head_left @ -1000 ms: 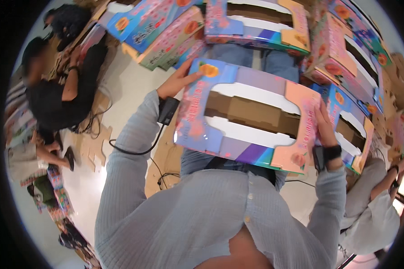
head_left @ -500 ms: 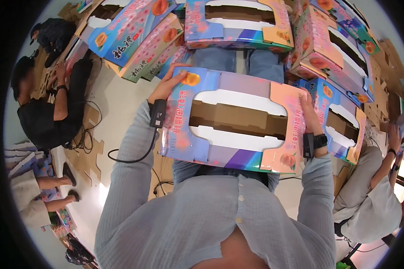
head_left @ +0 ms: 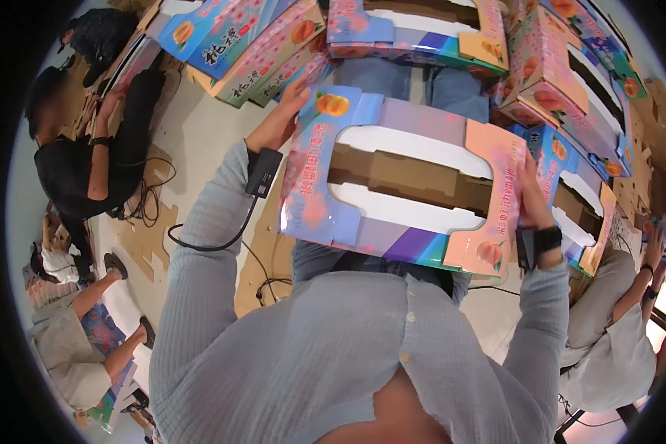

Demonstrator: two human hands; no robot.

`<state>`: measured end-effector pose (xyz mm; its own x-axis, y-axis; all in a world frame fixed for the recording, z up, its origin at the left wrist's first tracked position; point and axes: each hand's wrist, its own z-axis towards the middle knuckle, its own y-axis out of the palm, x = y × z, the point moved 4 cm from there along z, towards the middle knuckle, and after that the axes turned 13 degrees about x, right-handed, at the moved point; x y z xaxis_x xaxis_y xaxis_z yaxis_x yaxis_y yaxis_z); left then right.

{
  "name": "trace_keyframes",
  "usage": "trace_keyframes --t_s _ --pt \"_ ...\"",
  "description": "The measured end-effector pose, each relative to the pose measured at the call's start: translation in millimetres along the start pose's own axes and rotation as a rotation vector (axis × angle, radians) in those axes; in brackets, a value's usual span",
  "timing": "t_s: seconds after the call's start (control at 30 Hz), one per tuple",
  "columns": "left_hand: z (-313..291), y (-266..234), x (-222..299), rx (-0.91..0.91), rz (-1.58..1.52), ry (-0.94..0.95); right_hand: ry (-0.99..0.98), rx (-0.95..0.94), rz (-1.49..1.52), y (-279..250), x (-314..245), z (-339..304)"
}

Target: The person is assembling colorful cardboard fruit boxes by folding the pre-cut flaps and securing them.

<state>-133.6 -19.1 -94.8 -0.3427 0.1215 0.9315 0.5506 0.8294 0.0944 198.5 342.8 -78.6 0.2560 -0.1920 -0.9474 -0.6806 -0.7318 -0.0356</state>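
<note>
In front of my body is an assembled cardboard fruit box, blue, purple and peach with fruit prints. Its top has a wide opening between white inner flaps, and brown cardboard shows inside. My left hand is closed at the far left corner, its fingertips against the edge. The right side wall is gripped by my right hand, whose fingers are partly hidden by the box. A small dark device with a cable is strapped on my left wrist, and a dark band circles the right one.
Beyond my knees stands another such box. More printed boxes are stacked at the far left and right. One person sits at the left, another at the right. Cables and flat cardboard lie on the floor.
The box and both hands appear shifted slightly right and up in the view, along with the surroundings. My left thumb has come off the top face of the box toward its edge.
</note>
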Motion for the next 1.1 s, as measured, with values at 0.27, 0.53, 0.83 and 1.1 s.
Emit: trace_keyframes --t_s 0.27,0.53,0.83,1.1 --pt "-59.1 -11.9 42.3 -0.057 0.859 0.464 -0.32 -0.149 -0.353 -10.0 -25.1 -33.3" --pt "-21.0 86.1 77.8 -0.287 1.399 0.653 -0.98 -0.398 -1.167 52.1 -82.8 16.9" --pt "-22.5 108.6 60.9 -0.395 1.529 0.755 -0.865 -0.469 -1.324 76.0 -80.4 19.2" --pt "-21.8 114.6 56.0 -0.393 1.699 0.933 -1.032 -0.356 -1.48 79.0 -64.6 17.3"
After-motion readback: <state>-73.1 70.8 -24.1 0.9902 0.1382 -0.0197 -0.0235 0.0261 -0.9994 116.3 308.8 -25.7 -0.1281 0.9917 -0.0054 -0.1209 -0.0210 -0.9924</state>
